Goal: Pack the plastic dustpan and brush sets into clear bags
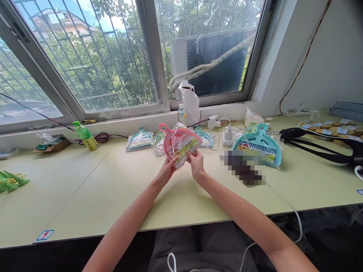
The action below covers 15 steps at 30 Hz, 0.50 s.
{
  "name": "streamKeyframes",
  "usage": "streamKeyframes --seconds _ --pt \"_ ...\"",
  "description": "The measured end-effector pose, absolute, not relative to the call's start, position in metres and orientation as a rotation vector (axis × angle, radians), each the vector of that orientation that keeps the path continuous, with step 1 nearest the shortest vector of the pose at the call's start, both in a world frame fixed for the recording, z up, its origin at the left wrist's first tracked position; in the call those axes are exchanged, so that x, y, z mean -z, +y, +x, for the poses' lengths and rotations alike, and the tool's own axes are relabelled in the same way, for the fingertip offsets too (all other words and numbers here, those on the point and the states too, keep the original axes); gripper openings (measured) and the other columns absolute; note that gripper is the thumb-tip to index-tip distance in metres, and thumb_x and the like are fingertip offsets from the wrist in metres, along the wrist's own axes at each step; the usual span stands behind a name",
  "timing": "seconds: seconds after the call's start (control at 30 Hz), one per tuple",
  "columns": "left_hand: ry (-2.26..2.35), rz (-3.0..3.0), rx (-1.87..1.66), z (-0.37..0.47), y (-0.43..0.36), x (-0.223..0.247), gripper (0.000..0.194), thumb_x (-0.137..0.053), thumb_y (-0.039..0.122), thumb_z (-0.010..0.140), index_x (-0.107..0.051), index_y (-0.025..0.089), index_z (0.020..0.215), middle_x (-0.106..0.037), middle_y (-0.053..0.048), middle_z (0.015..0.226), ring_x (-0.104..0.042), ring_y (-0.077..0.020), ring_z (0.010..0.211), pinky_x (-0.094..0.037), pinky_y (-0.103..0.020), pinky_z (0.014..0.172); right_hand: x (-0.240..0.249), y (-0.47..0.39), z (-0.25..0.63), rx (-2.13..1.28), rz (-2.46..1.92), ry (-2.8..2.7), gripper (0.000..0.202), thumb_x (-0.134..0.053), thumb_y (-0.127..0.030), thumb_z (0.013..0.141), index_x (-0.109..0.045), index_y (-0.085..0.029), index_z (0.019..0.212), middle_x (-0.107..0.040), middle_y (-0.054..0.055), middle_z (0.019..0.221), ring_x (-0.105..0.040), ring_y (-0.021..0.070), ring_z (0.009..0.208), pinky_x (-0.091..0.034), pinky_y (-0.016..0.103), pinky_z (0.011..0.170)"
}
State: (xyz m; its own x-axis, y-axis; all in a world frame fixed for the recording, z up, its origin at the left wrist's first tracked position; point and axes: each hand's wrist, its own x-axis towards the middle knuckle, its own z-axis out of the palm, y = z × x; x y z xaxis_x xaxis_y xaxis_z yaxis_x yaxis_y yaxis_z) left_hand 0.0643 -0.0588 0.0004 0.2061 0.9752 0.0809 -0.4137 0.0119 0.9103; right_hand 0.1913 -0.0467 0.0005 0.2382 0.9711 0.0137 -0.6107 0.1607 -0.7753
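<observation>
Between my two hands is a pink dustpan-and-brush set point(176, 138) in clear wrap, tilted, its handle pointing up and left. My left hand point(168, 170) grips its lower left edge, and my right hand point(195, 162) pinches its lower right side with the thumb over the yellow label. Behind it on the table lie more wrapped sets: a blue one point(140, 139) to the left, a green one point(159, 145) partly hidden by the pink one, and another blue one point(204, 138) just right. Farther right, wrapped blue and green sets point(258, 145) lie together.
A green-capped bottle point(86, 136) and a small cardboard box point(52, 144) stand at the back left of the table point(113, 196). Plugs and a white charger point(227, 135) sit behind. A blurred dark object point(244, 168) with a white cable and a black strap point(320, 147) lie right.
</observation>
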Motion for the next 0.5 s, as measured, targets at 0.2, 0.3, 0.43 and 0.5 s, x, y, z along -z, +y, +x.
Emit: streamKeyframes --seconds 0.2,0.3,0.43,0.5 --pt "0.837 1.039 -1.304 0.061 -0.055 -0.003 0.049 -0.078 0.028 0.069 -0.061 0.016 0.114 -0.069 -0.011 0.117 -0.067 -0.0295 0.104 -0.059 -0.045 0.085 0.004 -0.044 0.187 -1.233 -0.770 -0.629 0.024 -0.074 -0.020 0.070 -0.062 -0.016 0.090 -0.072 0.005 0.094 -0.070 0.0164 0.082 -0.060 0.031 0.078" --pt "0.925 1.078 -1.303 0.058 -0.052 -0.001 0.050 -0.077 0.027 0.066 -0.062 0.014 0.112 -0.070 -0.012 0.111 -0.069 -0.0298 0.097 -0.062 -0.044 0.076 0.009 -0.040 0.189 -1.321 -0.838 -0.640 0.016 -0.070 -0.017 0.075 -0.062 -0.016 0.088 -0.073 0.004 0.090 -0.070 0.0146 0.077 -0.060 0.030 0.077" --pt "0.988 1.085 -1.295 0.052 -0.045 -0.001 0.049 -0.073 0.021 0.066 -0.062 0.012 0.113 -0.070 -0.012 0.107 -0.070 -0.0286 0.091 -0.063 -0.043 0.074 0.009 -0.030 0.204 -1.529 -0.978 -0.741 0.015 -0.061 -0.029 0.086 -0.063 -0.015 0.084 -0.073 0.006 0.077 -0.070 0.0165 0.067 -0.061 0.032 0.069" --pt "0.961 1.028 -1.297 0.045 -0.040 -0.003 0.049 -0.069 0.016 0.066 -0.061 0.010 0.114 -0.071 -0.013 0.106 -0.071 -0.0287 0.089 -0.064 -0.044 0.073 0.006 -0.025 0.214 -1.549 -1.088 -0.945 0.022 -0.056 -0.032 0.089 -0.065 -0.014 0.079 -0.071 0.008 0.071 -0.070 0.0184 0.064 -0.060 0.034 0.067"
